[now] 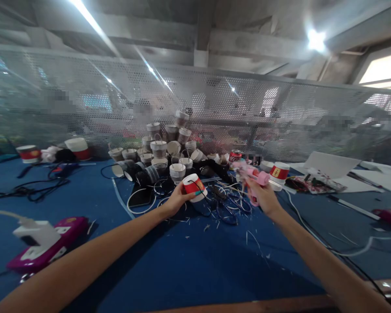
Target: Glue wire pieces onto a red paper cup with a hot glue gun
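In my left hand (pixel 176 200) is a small red and white cylinder (pixel 195 187), roll-like or cup-like, tilted with its pale end up. My fingers close on its left side, and a thin black cord crosses its front. My right hand (pixel 262 195) grips a pink glue gun (pixel 252 174) by its handle, the front pointing away and to the left. Some space separates the gun from the cylinder. Below and between my hands lie blue-handled scissors (pixel 227 214) among thin cords and scraps. Behind the cylinder rises a pile of small grey-white buckets (pixel 159 148) with thin handles.
A purple power strip (pixel 70 230) holds a white plug at left. More red and white cylinders (pixel 81 148) stand at the back. A red can (pixel 235 156) is behind the glue gun. A white cable (pixel 308 232) runs along the right. Perforated mesh (pixel 247 104) closes off the back.
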`<state>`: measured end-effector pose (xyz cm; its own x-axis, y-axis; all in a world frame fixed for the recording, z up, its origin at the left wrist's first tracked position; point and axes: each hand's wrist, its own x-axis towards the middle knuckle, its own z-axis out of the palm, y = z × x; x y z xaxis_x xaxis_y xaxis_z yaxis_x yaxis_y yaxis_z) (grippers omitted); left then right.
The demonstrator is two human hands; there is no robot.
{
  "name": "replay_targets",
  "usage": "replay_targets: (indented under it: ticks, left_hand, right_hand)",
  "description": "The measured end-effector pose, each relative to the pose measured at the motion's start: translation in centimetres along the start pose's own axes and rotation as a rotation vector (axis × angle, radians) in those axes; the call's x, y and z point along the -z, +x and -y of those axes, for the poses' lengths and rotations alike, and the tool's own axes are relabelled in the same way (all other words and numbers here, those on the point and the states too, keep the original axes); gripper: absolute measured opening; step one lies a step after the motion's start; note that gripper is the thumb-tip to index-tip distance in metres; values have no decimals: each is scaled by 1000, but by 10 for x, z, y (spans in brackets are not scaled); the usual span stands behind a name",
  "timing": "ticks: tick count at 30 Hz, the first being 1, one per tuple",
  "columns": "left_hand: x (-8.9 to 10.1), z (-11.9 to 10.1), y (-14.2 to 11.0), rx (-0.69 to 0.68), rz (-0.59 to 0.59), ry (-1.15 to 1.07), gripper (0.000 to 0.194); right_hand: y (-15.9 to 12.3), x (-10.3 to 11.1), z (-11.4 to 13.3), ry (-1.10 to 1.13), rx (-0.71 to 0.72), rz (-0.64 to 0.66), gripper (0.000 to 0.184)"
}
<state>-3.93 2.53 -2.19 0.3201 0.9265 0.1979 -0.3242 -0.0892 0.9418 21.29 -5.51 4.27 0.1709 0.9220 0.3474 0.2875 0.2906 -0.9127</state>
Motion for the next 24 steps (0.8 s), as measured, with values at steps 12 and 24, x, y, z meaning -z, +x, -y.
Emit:
replay_targets:
  ticks: [12, 24]
  left_hand:
    - [-7, -8, -6, 71, 15, 105, 63]
    - [-14, -14, -10, 81, 84, 91, 66]
  right_hand:
    - [-21, -49, -33, 541, -111, 277, 55]
    - [-22, -55, -29, 455, -87, 336, 48]
